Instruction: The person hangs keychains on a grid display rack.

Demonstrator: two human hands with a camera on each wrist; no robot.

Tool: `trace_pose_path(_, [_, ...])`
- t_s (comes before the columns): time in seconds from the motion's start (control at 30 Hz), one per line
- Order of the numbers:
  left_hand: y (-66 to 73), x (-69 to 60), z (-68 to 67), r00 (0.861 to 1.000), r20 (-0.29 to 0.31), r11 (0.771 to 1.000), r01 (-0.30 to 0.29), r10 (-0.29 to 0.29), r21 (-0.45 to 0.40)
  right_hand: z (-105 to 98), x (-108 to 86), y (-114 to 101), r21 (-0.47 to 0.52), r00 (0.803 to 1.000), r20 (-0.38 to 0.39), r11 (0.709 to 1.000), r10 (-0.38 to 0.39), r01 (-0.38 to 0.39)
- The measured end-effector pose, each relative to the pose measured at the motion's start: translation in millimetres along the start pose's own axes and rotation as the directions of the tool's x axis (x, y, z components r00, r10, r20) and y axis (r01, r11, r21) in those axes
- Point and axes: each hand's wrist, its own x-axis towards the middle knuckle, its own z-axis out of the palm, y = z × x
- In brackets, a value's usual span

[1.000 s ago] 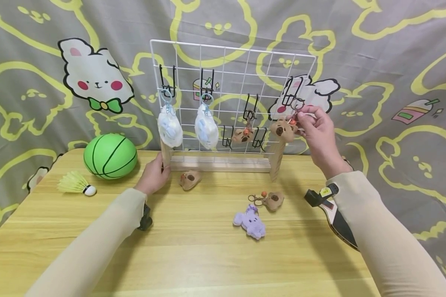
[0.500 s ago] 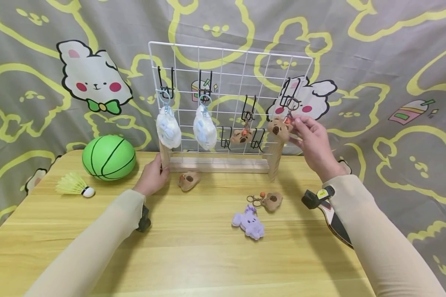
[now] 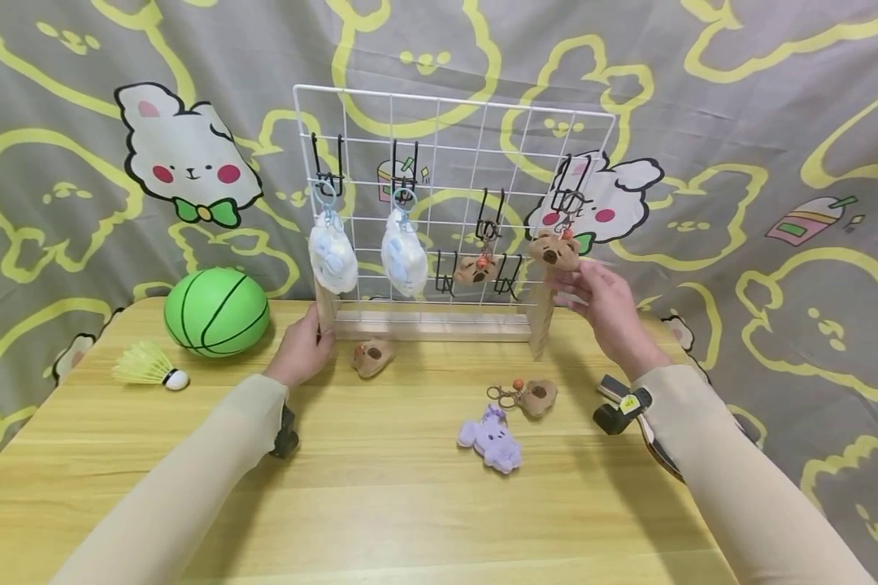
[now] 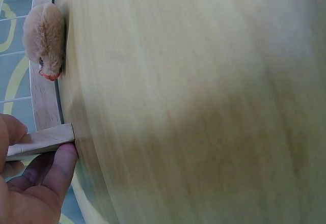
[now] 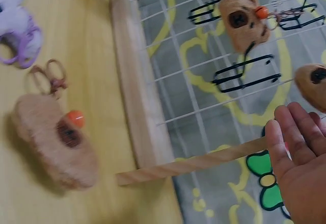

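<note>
My left hand (image 3: 303, 348) grips the wooden side post (image 4: 43, 141) of a white wire grid rack (image 3: 439, 99), thumb on one face and fingers on the other. At the rack's right end, a brown plush bear keychain (image 3: 554, 250) hangs by its ring from a black hook (image 3: 569, 195). Just below and right of it is my right hand (image 3: 609, 307), fingers extended and holding nothing; whether a fingertip touches the plush I cannot tell. Another brown plush keychain (image 3: 476, 269) and two white-and-blue plush keychains (image 3: 406, 256) hang on hooks further left.
On the table lie two brown plush keychains (image 3: 537, 398), one by the rack's base, and a purple plush keychain (image 3: 492, 440). A green ball (image 3: 217, 313) and a yellow shuttlecock (image 3: 149, 367) stand at left. A paddle (image 3: 662, 455) is partly under the right sleeve.
My right hand has let go of the brown plush bear keychain near its ring and moved down. The keychain now hangs freely on the hook. My left hand stays on the post.
</note>
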Motion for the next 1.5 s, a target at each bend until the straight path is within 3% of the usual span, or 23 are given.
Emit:
trace_pose_path(0.23, [0.2, 1.6, 1.2, 1.000, 0.002, 1.000, 0.009, -0.009, -0.005, 5, -11.1, 25, -0.194, 0.998, 0.030, 0.980, 0.050, -0.044])
trace_pose_path(0.37, [0.3, 2.7, 1.1, 1.000, -0.006, 1.000, 0.005, -0.005, -0.002, 13, -16.8, 39, -0.360, 0.991, 0.115, 0.933, 0.071, -0.025])
trace_pose_path(0.47, [0.1, 2.0, 0.8, 1.000, -0.007, 1.000, 0.005, -0.005, -0.001, 20, -23.0, 48, -0.471, 0.972, 0.223, 0.881, 0.069, 0.045])
trace_pose_path(0.63, [1.6, 1.5, 1.0, 1.000, 0.002, 1.000, 0.011, -0.010, -0.006, 31, -36.8, 58, -0.602, 0.912, 0.405, 0.769, 0.060, 0.216])
trace_pose_path(0.77, [2.6, 2.0, 0.8, 1.000, 0.003, 1.000, 0.013, -0.013, -0.005, 38, -46.2, 61, -0.654, 0.840, 0.537, 0.670, 0.084, 0.351])
trace_pose_path(0.9, [3.1, 2.0, 0.4, 1.000, 0.000, 1.000, 0.013, -0.013, -0.004, 44, -53.3, 62, -0.685, 0.781, 0.608, 0.592, 0.142, 0.426])
trace_pose_path(1.03, [4.4, 0.9, -0.2, 1.000, -0.004, 1.000, 0.014, -0.014, -0.005, 48, -57.2, 67, -0.706, 0.752, 0.636, 0.523, 0.173, 0.477])
trace_pose_path(1.1, [4.4, 0.3, -0.4, 1.000, -0.001, 1.000, 0.016, -0.016, -0.007, 49, -58.5, 69, -0.714, 0.748, 0.640, 0.499, 0.178, 0.492])
trace_pose_path(1.23, [3.2, 0.1, -0.1, 1.000, 0.000, 1.000, 0.018, -0.018, -0.008, 50, -61.2, 71, -0.739, 0.759, 0.624, 0.455, 0.187, 0.496])
trace_pose_path(1.3, [2.3, 0.3, 0.2, 1.000, -0.003, 1.000, 0.016, -0.016, -0.005, 50, -61.9, 71, -0.749, 0.763, 0.616, 0.446, 0.196, 0.490])
trace_pose_path(1.4, [1.1, 0.0, 0.2, 1.000, -0.006, 1.000, 0.014, -0.014, -0.006, 49, -62.3, 71, -0.753, 0.763, 0.612, 0.451, 0.210, 0.480])
trace_pose_path(1.5, [0.0, -0.4, 0.1, 1.000, -0.016, 1.000, -0.001, 0.001, -0.005, 49, -62.0, 71, -0.746, 0.760, 0.613, 0.478, 0.217, 0.464])
